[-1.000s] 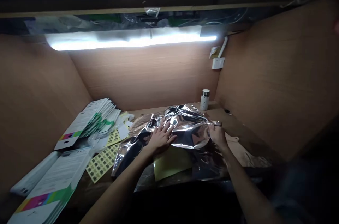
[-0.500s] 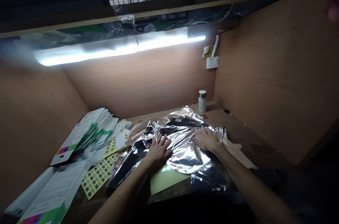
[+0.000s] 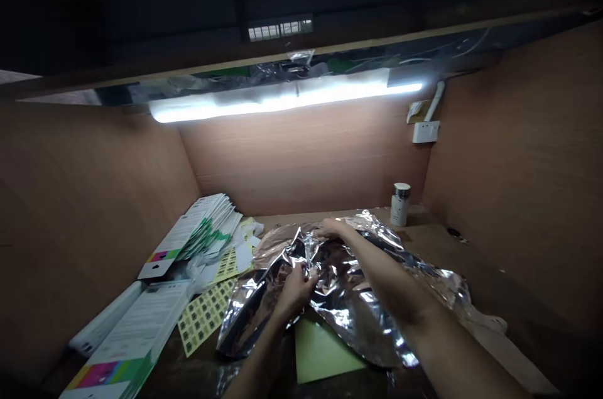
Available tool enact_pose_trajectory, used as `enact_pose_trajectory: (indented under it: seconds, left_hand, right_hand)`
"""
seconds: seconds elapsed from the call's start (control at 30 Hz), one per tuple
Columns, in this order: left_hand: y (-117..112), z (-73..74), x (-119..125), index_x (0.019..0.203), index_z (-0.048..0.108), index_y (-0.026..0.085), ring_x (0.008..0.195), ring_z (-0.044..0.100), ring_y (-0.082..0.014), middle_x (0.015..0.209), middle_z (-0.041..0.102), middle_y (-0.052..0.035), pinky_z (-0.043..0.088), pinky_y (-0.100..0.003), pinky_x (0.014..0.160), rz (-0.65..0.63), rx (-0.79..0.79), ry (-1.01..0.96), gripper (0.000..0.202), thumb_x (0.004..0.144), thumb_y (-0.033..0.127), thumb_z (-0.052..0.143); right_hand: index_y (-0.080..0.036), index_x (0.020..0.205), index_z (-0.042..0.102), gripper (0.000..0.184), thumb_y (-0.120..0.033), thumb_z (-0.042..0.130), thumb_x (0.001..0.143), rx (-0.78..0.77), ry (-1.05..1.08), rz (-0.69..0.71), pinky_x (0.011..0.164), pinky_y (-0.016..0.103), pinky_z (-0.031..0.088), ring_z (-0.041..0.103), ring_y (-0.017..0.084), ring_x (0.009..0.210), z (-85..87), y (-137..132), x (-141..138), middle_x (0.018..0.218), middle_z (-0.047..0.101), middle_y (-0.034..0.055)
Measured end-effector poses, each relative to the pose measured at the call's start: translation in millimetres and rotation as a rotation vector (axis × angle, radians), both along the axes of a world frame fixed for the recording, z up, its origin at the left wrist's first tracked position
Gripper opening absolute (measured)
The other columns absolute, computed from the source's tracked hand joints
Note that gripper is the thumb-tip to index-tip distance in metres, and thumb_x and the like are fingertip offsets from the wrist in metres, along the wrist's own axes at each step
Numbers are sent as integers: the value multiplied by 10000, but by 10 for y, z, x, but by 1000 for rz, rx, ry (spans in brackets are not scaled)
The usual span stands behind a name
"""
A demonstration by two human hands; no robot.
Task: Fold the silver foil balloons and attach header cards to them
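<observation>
A large crumpled sheet of silver foil lies bunched in the middle of the wooden bench. My left hand pinches a crumpled fold of it near the centre. My right hand crosses above the left and rests on the foil's far side, its fingers partly hidden in the folds. A yellow-green sheet pokes out from under the foil's near edge, next to my left forearm.
To the left lie stacks of printed cards, white-and-colour packaging sleeves and yellow sticker sheets. A small metal-capped bottle stands at the back. Wooden walls surround the bench, with a strip light above.
Both hands have left the flat foil and moved together at its centre. The right arm now crosses over the left. The foil is lifted and more crumpled, and the view has shifted right.
</observation>
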State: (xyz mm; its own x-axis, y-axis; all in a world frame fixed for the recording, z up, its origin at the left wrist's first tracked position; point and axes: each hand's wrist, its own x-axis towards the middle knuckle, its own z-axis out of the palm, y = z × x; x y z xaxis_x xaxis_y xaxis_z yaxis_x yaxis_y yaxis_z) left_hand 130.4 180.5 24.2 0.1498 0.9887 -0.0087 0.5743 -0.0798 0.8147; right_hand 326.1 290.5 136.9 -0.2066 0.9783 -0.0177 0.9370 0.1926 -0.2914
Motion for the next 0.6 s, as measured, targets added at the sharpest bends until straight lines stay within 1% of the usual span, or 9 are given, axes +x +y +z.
enact_pose_trajectory:
  seconds: [0.03,0.1,0.17,0.3,0.37,0.43,0.5,0.53,0.6]
  left_hand:
    - [-1,-7,-15,1197,586,168,842,654,-224,905,692,-49,452,-277,714,9,7,5,444,820,371,705]
    - [7,-25,-54,961,645,169,781,632,-212,796,660,-25,416,-271,669,30,28,20,263,742,274,745]
    - [16,-44,-91,725,605,179,732,604,-199,698,614,-8,381,-269,634,33,32,17,151,726,255,735]
    - [-8,-28,-110,567,512,193,633,540,-173,574,516,17,329,-263,571,12,31,-26,325,796,361,670]
    - [-26,22,-97,556,500,196,603,523,-167,553,494,18,324,-261,557,14,27,-52,377,839,416,614]
    - [-25,103,-89,577,505,196,608,526,-167,566,501,14,329,-256,556,30,26,-77,382,861,440,578]
    - [10,210,-92,638,538,191,632,539,-167,607,530,8,336,-248,559,31,16,-104,347,852,458,599]
    - [46,267,-94,685,562,187,638,548,-166,631,549,6,342,-244,559,19,0,-121,328,830,472,636]
    - [157,376,-91,796,603,181,597,552,-158,647,579,12,360,-239,545,-37,-74,-166,349,761,506,725]
  right_hand:
    - [-144,1093,674,353,-474,639,972,-26,23,37,845,399,566,670,211,932,-12,51,-32,1070,687,50]
    - [-138,1015,676,354,-487,633,972,-40,89,107,760,344,562,659,183,829,-20,124,-35,967,679,20]
    - [-135,945,673,407,-532,591,982,-20,145,147,704,305,523,624,158,748,-3,158,1,872,663,11]
    - [-101,821,691,644,-636,391,1016,69,175,108,704,285,430,593,189,753,98,92,-62,765,656,58]
    - [-89,960,711,643,-609,342,1036,145,164,52,815,320,428,626,246,903,192,-20,-185,914,704,118]
    - [-102,1275,623,564,-539,344,1054,230,152,2,982,387,388,584,296,1153,298,-218,-269,1242,664,190]
    - [-147,1503,424,575,-504,355,1057,294,140,-24,1102,421,307,468,299,1341,362,-546,-214,1502,499,196]
    - [-173,1546,367,597,-514,355,1056,307,135,-13,1125,411,292,439,292,1376,358,-771,-122,1553,455,172]
    - [-225,1530,416,593,-566,350,1049,277,121,20,1096,371,343,498,282,1337,252,-1352,160,1506,532,119]
